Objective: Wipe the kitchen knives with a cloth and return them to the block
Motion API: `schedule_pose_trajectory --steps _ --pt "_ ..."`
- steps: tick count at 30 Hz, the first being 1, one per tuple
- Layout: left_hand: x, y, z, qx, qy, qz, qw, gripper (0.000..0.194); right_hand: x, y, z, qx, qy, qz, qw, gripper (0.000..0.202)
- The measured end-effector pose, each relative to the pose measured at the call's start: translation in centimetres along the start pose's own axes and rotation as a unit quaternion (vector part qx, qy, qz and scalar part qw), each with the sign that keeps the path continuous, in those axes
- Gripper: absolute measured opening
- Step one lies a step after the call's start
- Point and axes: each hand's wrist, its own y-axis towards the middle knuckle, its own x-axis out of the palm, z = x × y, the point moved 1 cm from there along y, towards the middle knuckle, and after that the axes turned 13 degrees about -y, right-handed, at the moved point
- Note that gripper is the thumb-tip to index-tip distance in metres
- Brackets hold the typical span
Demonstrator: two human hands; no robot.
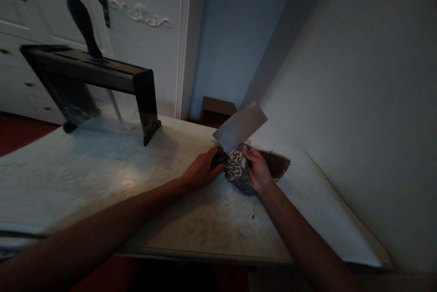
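Left hand (202, 167) has a closed grasp on the black handle (218, 160) of a wide cleaver (243, 127), with the blade angled up and away to the right of that grip. Right hand (260, 170) is just beside it, pinching a brown and cream patterned cloth (235, 165) with the thumb on top, right where the blade meets the handle. Some darker cloth pokes out past the right hand too. All of it sits low over, maybe on, the pale table (164, 219); can't tell if the blade touches anything besides the cloth.

Well left of the grip and a bit farther off is a black-framed knife holder (85, 70) with one dark-handled tool (83, 21) standing in it.

My read: wiping the blade is the step in hand, near the handle end. Next move calls for a steady left grasp and cloth drawn outward along the flat, fingers clear of the edge, which is hard to make out.
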Motion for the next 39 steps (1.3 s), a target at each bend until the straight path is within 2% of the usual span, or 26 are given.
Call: schedule_pose_trajectory --steps 4,11,19,27,35,39 --pt "0.1 -0.1 -0.4 0.018 -0.003 -0.002 1.0 0.043 0.5 -0.5 0.1 0.004 -0.035 -0.028 0.999 0.035" --pt "0.4 -0.3 -0.5 0.005 0.028 -0.024 0.999 0.039 0.8 -0.9 0.0 -0.014 -0.106 -0.059 0.993 0.036" --pt "0.3 -0.3 0.3 0.0 0.069 -0.035 0.997 0.032 0.8 -0.7 0.2 -0.03 -0.131 -0.001 0.991 0.034" --pt "-0.6 0.1 0.6 -0.003 0.15 -0.074 0.986 0.035 0.2 0.0 0.0 -0.016 -0.074 0.047 0.996 0.039" --pt "-2.1 0.4 0.6 -0.03 0.219 -0.101 0.97 0.029 -2.1 1.6 -0.2 -0.03 -0.021 0.122 0.992 0.045" --pt "-2.6 0.5 0.5 -0.043 0.247 -0.112 0.962 0.029 -3.8 2.7 -0.2 -0.035 -0.003 0.139 0.99 0.043"
